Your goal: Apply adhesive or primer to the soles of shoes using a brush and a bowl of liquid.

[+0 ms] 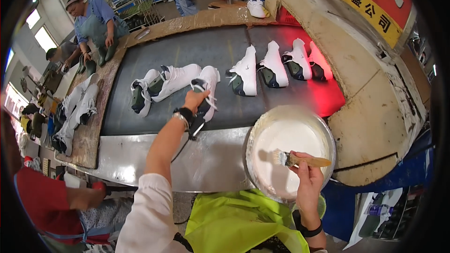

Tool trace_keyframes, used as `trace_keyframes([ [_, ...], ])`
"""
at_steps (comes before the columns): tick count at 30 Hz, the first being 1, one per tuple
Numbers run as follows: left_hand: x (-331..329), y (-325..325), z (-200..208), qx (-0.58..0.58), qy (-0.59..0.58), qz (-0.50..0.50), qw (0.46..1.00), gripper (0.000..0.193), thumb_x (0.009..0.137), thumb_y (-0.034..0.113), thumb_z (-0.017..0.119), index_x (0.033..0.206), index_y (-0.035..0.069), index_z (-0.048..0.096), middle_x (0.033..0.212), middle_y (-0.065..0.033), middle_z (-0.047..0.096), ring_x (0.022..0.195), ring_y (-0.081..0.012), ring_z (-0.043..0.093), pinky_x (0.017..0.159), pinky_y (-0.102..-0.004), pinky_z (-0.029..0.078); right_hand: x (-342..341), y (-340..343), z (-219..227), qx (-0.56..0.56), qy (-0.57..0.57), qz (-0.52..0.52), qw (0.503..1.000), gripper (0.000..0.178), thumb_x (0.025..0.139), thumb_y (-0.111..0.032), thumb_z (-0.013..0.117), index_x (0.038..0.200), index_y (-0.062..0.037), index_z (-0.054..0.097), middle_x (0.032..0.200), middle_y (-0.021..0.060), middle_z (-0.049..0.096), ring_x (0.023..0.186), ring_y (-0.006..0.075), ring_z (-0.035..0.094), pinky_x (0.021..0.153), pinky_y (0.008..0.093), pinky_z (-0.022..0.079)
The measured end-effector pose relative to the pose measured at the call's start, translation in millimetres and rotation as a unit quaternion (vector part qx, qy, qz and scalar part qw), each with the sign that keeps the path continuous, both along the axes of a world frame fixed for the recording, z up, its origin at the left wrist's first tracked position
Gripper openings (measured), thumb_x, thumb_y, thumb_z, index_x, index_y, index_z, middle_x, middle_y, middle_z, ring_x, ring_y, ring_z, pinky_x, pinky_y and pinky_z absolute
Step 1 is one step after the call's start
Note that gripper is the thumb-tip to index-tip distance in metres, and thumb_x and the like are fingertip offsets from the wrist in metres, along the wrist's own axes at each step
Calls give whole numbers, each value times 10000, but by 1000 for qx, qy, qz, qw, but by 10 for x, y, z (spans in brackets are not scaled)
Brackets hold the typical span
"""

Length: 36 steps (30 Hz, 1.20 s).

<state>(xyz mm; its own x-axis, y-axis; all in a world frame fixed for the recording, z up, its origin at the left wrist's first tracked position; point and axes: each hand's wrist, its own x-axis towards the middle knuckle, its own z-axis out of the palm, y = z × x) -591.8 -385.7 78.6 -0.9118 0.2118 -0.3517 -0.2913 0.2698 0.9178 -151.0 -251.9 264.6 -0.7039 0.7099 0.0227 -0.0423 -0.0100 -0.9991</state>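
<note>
My left hand [193, 99] is closed round the dark, laced part of a white and dark green shoe upper [209, 76] on the grey belt. Two similar shoe uppers lie just left of it, one of them the slanted white upper [180, 78]. In my right hand [307, 174] is a flat paintbrush [313, 161] with a wooden handle, gripped between thumb and fingers. Its pale bristles point left, above the white liquid in a large metal bowl [251, 159]. Whether the bristles touch the liquid, I cannot tell.
Several more uppers, among them a white upper [248, 65], stand on the belt [187, 42] near a red-lit tunnel opening [328, 96]. A metal ledge [215, 147] runs along the near side. Shoes lie on a board [89, 147] at left. A person in red [44, 201] stands close by; others work farther off.
</note>
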Motion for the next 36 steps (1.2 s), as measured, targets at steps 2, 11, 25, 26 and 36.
trace_keyframes([
  [2,147,40,398,22,-118,11,993,631,763,349,783,1183,-63,554,1055,-135,656,785,-230,667,681,-407,537,118,-79,56,16,2,-14,1000,224,992,-100,446,1135,30,559,1161,119,610,1063,165,575,868,297,493],
  [11,2167,-1554,1191,172,-170,-24,970,730,852,128,679,1435,-58,283,1325,-143,509,1190,-201,499,1041,-313,357,289,-180,7,82,-28,-43,995,261,991,-166,490,1135,26,594,1080,88,647,982,133,602,825,271,498],
  [25,2080,-1879,451,-182,72,-185,963,1175,631,260,840,1415,-135,59,1378,-262,376,1288,-311,392,1049,-368,339,-619,487,-1017,413,-383,10,826,285,853,-268,613,769,3,635,751,199,657,740,382,639,669,470,490],
  [26,2096,-1890,384,-184,72,-185,963,1175,631,260,840,1415,-135,59,1378,-262,376,1288,-311,392,1049,-368,339,-600,472,-1018,410,-399,44,819,275,855,-268,608,795,-2,644,763,205,656,729,377,640,677,464,497],
  [36,2602,-1713,912,99,-111,-108,983,802,749,135,722,1406,-46,299,1211,-158,559,1065,-239,573,900,-336,468,-177,813,-907,325,-194,-23,925,229,900,-176,603,975,35,649,792,213,663,734,313,663,673,377,509],
])
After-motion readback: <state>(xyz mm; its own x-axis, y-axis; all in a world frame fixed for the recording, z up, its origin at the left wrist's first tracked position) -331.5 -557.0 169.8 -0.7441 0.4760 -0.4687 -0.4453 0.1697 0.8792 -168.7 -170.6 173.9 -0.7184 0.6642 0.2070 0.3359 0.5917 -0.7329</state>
